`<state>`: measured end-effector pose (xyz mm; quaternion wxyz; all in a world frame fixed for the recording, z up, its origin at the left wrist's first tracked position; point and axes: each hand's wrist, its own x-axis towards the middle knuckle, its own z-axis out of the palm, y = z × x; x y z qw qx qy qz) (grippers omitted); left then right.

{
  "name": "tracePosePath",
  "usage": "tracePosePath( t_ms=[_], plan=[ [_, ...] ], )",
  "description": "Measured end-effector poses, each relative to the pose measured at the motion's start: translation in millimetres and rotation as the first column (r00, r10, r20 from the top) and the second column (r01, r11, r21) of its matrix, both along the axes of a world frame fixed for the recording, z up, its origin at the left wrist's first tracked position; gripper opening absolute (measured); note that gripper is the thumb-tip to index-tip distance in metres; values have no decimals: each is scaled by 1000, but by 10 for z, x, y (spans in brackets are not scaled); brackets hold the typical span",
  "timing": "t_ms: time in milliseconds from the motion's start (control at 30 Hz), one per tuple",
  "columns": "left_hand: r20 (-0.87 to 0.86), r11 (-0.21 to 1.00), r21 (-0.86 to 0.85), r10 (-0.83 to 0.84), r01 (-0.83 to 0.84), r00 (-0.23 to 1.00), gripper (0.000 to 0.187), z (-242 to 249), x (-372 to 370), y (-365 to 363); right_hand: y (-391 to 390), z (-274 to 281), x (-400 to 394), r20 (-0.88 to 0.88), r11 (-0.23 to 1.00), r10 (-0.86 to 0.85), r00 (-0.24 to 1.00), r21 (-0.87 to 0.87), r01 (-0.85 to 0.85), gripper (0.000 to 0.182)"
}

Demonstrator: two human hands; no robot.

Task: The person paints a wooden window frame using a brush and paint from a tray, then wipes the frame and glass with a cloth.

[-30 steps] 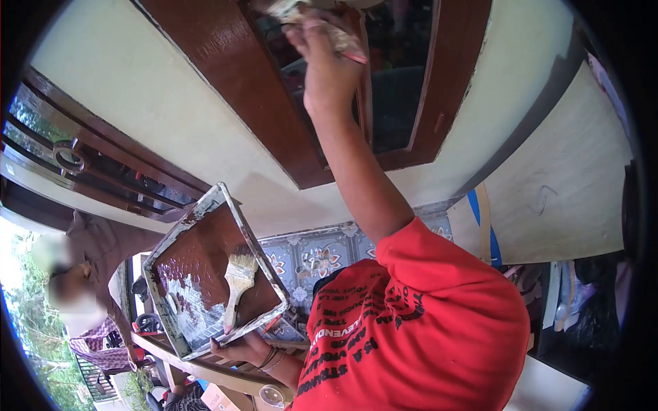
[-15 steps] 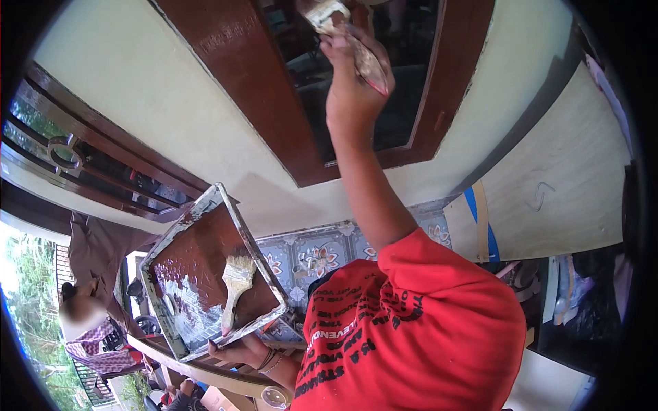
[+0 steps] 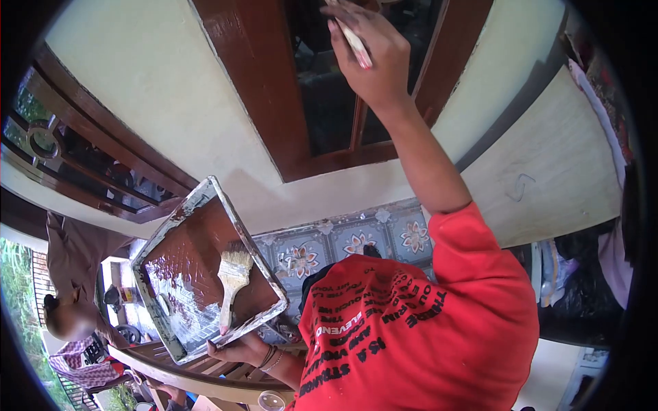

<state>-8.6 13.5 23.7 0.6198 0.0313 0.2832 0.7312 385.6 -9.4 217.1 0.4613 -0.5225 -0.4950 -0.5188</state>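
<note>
My right hand [image 3: 373, 51] is raised in front of the dark window pane, closed around the pale, stained handle of a brush [image 3: 355, 45]; the brush's head is out of view at the top. Low on the left, my left hand [image 3: 240, 351] grips the lower edge of a paint-smeared tray [image 3: 277, 309] holding brown paint with whitish streaks. A second brush [image 3: 234, 277] lies in this tray, bristles up and handle pointing down toward my left hand, its tip by my thumb.
The window's brown frame [image 3: 264, 103] is set in a cream wall [image 3: 157, 89]. Patterned tiles [image 3: 356, 240] run below. A second brown window frame [image 3: 103, 103] is at left. A person [image 3: 82, 342] is at lower left, beyond a curved wooden rail [image 3: 192, 380]. A board [image 3: 548, 164] leans at right.
My right hand has moved right and up with its brush, whose head has left the view. The tray has stayed nearly in place in my left hand. The view has shifted slightly.
</note>
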Motion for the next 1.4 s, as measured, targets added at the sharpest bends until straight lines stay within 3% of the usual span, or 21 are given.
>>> tracePosePath(
  t_ms=[67, 100, 267, 400, 567, 667, 733, 800, 900, 1000, 1133, 1200, 1233, 1333, 1367, 1400],
  plan=[
    [-17, 1000, -12, 15, -15, 1000, 25, -51, -45, 12, -50, 179, 18, 21, 994, -18, 1000, -111, 20, 13],
    [-37, 999, -17, 35, -36, 999, 24, -105, -85, 32, 18, -4, 204, 4, 980, -169, 986, -105, 169, 14],
    [64, 991, 100, -101, 94, 993, 25, -384, -264, 81, -110, -285, 303, -87, 985, -174, 981, -38, 171, 14],
    [-50, 999, 46, 28, -26, 998, 24, -244, -172, 85, -59, -57, 267, 107, 993, -103, 989, -50, 109, 14],
    [-53, 998, 40, 45, -42, 998, 22, -148, -83, 19, -254, -448, 696, -24, 986, -161, 987, -40, 160, 16],
    [-181, 986, 13, 166, -166, 970, 21, -91, 20, -1, -346, -573, 719, -122, 974, -226, 966, -19, 226, 16],
    [-192, 987, -4, 160, -163, 968, 23, -68, 86, -40, -324, -496, 685, -158, 973, -230, 960, -48, 225, 18],
    [-108, 994, 8, 105, -105, 989, 30, -126, 32, -50, -340, -379, 725, 13, 978, -148, 989, -146, 149, 20],
    [-31, 999, 30, 42, -41, 999, 34, -127, -41, -6, -448, -278, 586, -83, 971, -186, 979, -166, 171, 20],
    [-89, 997, 34, 77, -74, 993, 36, -89, -26, -2, -530, -290, 616, -174, 972, -195, 965, -167, 166, 21],
    [-52, 998, 18, 65, -65, 996, 37, -168, -91, 3, -518, -162, 415, -162, 922, -353, 921, -225, 314, 21],
    [-76, 998, 10, 70, -69, 995, 38, -148, -55, -11, -469, 43, 338, -249, 870, -441, 862, -356, 342, 21],
    [-77, 998, 10, 70, -69, 995, 38, -16, 62, -53, -478, 191, 360, -128, 811, -485, 865, -437, 390, 17],
    [-199, 993, -20, 111, -117, 974, 27, 222, 231, -105, -451, 581, 339, -245, 856, -432, 868, -414, 309, 15],
    [-176, 996, -3, 85, -87, 981, 28, 160, 140, -72, -491, 551, 270, -262, 964, -192, 946, -230, 132, 12],
    [-146, 998, 14, 64, -63, 987, 29, 112, 89, -44, -545, 544, 221, -259, 964, -191, 947, -231, 131, 12]
  ],
)
